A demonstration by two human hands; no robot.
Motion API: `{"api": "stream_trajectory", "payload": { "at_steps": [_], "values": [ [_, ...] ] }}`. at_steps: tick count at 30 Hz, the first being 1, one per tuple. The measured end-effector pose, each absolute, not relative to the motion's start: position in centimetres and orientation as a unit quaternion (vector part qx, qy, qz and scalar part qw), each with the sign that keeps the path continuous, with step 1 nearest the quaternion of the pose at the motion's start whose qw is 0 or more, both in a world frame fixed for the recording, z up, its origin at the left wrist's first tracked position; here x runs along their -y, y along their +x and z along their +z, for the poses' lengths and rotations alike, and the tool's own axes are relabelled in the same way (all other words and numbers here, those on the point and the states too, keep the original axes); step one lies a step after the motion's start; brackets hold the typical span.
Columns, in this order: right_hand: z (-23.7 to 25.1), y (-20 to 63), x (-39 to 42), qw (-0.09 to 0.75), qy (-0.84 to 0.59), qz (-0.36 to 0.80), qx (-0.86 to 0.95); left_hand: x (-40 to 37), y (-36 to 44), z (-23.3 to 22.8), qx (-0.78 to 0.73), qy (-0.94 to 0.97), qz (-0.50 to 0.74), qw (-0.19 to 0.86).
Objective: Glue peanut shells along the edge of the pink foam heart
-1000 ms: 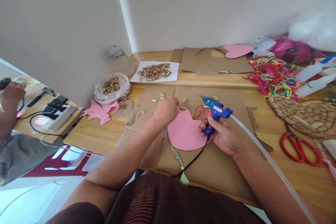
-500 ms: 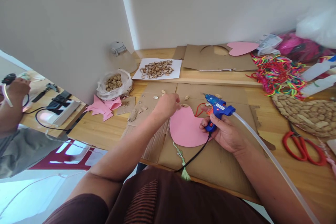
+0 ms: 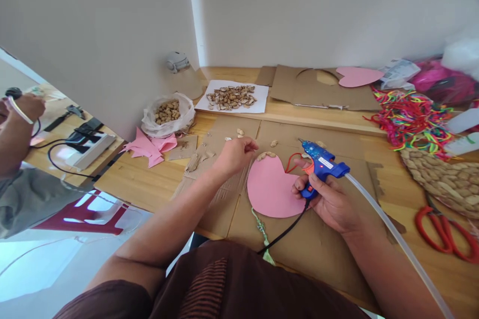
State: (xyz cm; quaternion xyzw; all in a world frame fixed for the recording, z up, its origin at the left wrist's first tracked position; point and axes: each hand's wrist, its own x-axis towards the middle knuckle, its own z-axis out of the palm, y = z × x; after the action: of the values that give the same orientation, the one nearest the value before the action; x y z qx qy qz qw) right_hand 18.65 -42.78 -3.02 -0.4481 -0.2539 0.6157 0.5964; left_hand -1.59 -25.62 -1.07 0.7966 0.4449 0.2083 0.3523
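A blue hot glue gun [image 3: 318, 162] is in my right hand [image 3: 329, 199], its nozzle pointing up and left and a clear glue stick running out of its back. Beneath it lies a pink paper heart [image 3: 275, 189] with a red cord loop at its notch and a pale green tassel [image 3: 262, 232] at its lower left. Peanut shells [image 3: 266, 155] sit along the heart's upper left edge. Just left of them hovers my left hand [image 3: 238, 154], fingers curled together; whether anything is pinched there is hidden.
Cardboard [image 3: 239, 199] covers the table under the heart. Behind are split peanut shells [image 3: 232, 97] on white paper and a bag of peanuts [image 3: 167, 112]. Red scissors [image 3: 445, 232] and colourful cords [image 3: 411, 117] lie right. Another person's hand [image 3: 32, 105] shows at left.
My left hand has drawn back slightly left from the heart's edge, uncovering peanut shells there. The glue gun stays in my right hand. The camera view has shifted a little.
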Motion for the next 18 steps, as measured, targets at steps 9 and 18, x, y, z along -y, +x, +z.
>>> {"api": "stream_trajectory", "payload": {
  "at_steps": [9, 18],
  "values": [
    [-3.1, 18.8, 43.0, 0.594, -0.450, 0.617, 0.254, 26.5, -0.6, -0.7, -0.440, 0.806, 0.210, 0.335],
    [-3.0, 18.8, 43.0, 0.593, -0.458, 0.616, 0.244, 26.9, 0.6, -0.6, -0.429, 0.831, 0.198, 0.293]
  ]
}}
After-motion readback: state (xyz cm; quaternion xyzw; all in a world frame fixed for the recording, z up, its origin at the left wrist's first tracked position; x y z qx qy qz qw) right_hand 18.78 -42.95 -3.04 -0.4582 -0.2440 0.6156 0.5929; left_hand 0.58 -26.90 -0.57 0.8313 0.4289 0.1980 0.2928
